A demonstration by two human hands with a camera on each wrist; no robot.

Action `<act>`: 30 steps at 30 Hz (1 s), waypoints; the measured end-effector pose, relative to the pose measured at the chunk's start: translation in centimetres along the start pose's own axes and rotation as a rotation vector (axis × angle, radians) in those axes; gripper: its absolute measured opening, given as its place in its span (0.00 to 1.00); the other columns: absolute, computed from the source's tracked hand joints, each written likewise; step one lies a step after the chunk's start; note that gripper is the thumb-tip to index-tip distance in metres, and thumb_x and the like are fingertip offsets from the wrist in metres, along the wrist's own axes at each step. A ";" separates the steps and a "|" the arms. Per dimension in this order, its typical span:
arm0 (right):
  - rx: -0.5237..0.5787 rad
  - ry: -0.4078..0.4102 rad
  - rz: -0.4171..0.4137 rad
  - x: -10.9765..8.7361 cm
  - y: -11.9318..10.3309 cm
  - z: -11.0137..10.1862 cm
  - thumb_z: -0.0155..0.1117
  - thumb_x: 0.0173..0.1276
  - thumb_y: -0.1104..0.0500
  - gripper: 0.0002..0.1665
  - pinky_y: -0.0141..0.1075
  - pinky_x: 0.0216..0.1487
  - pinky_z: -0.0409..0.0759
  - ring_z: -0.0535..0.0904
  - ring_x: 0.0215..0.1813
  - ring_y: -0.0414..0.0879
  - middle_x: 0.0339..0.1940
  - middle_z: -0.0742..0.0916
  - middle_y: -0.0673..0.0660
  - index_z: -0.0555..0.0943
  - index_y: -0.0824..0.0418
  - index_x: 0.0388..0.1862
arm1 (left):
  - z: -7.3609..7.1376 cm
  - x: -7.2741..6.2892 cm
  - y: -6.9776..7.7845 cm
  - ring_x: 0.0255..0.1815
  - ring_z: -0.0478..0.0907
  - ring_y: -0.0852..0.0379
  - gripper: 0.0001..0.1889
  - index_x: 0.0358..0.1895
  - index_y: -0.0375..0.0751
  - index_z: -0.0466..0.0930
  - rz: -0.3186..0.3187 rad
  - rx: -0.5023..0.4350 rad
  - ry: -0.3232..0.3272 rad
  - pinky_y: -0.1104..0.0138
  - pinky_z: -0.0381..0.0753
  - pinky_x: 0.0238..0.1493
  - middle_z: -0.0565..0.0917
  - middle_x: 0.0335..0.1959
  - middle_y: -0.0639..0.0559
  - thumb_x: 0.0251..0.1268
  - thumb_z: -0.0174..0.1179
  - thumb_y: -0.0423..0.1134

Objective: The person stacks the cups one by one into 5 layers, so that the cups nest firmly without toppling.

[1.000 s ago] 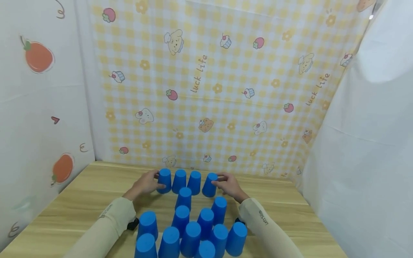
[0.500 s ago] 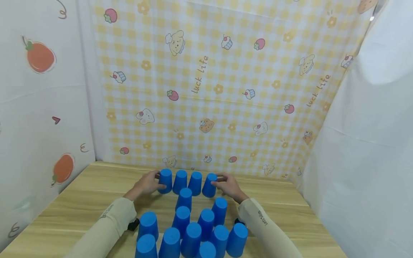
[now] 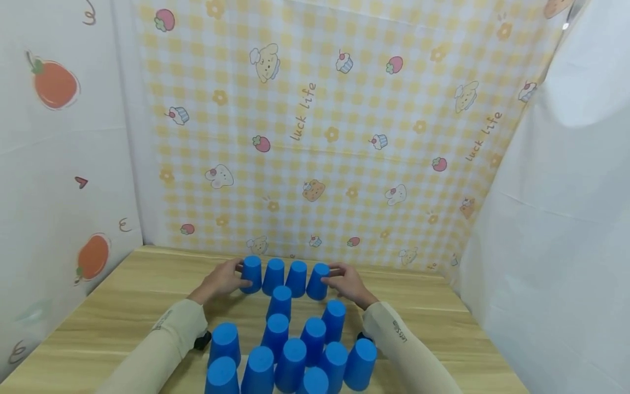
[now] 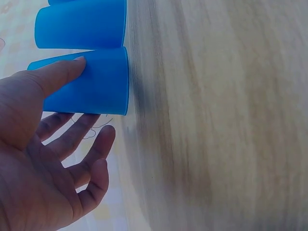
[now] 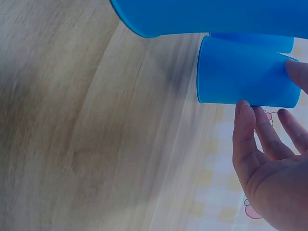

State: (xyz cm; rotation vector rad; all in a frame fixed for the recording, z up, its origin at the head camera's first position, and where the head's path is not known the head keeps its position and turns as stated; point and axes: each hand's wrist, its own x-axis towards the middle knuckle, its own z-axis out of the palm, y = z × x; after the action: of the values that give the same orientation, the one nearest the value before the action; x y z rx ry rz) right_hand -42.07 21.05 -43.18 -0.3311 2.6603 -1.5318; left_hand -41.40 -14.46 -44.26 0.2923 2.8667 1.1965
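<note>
Four... several upside-down blue cups stand in a row near the back of the table. My left hand [image 3: 223,282] holds the row's leftmost cup [image 3: 251,275], its thumb on the near side and fingers at the outer side. In the left wrist view that blue cup [image 4: 96,91] sits close beside its neighbour [image 4: 82,25], with the lower fingers spread away from it. At the other end, my right hand [image 3: 347,283] holds the rightmost cup [image 3: 317,282] between thumb and fingers. The right wrist view has this cup [image 5: 245,74] with fingertips [image 5: 243,113] at its side.
Two middle cups [image 3: 273,278] stand between the held ones. A lone cup [image 3: 279,303] is just in front of the row, and several more cups [image 3: 293,364] cluster at the near edge between my forearms. A checked cloth [image 3: 315,164] hangs behind the wooden table [image 3: 423,328].
The rightmost cup has shifted slightly left with my right hand, narrowing the gap to its neighbour. My left hand stays at the leftmost cup.
</note>
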 end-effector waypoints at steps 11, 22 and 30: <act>-0.003 0.003 -0.018 -0.3 0.1 -0.4 0.69 0.67 0.53 0.32 0.45 0.35 0.84 0.85 0.47 0.53 0.55 0.84 0.65 0.72 0.63 0.66 | -0.6 -0.9 0.3 0.62 0.72 0.31 0.31 0.65 0.30 0.68 0.013 0.015 0.021 0.37 0.72 0.57 0.76 0.60 0.30 0.63 0.68 0.41; -0.076 -0.030 -0.043 -2.6 -0.9 -2.4 0.68 0.67 0.59 0.27 0.53 0.43 0.84 0.85 0.49 0.57 0.56 0.84 0.66 0.75 0.64 0.63 | -1.5 -3.7 -0.2 0.64 0.69 0.28 0.33 0.69 0.28 0.64 0.046 0.036 0.044 0.37 0.72 0.57 0.72 0.64 0.28 0.67 0.63 0.43; -0.057 -0.083 -0.082 -4.7 -0.3 -3.7 0.66 0.69 0.60 0.23 0.48 0.38 0.85 0.85 0.48 0.58 0.56 0.84 0.68 0.78 0.64 0.61 | -1.7 -6.0 0.1 0.51 0.79 0.40 0.24 0.64 0.29 0.70 0.158 -0.066 0.011 0.51 0.82 0.48 0.76 0.61 0.31 0.72 0.59 0.41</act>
State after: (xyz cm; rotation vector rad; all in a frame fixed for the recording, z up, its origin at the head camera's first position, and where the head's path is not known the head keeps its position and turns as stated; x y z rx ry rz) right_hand -37.97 25.06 -41.35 -0.5018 2.6611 -1.4308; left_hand -35.70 -16.68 -43.30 0.5198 2.8524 1.3176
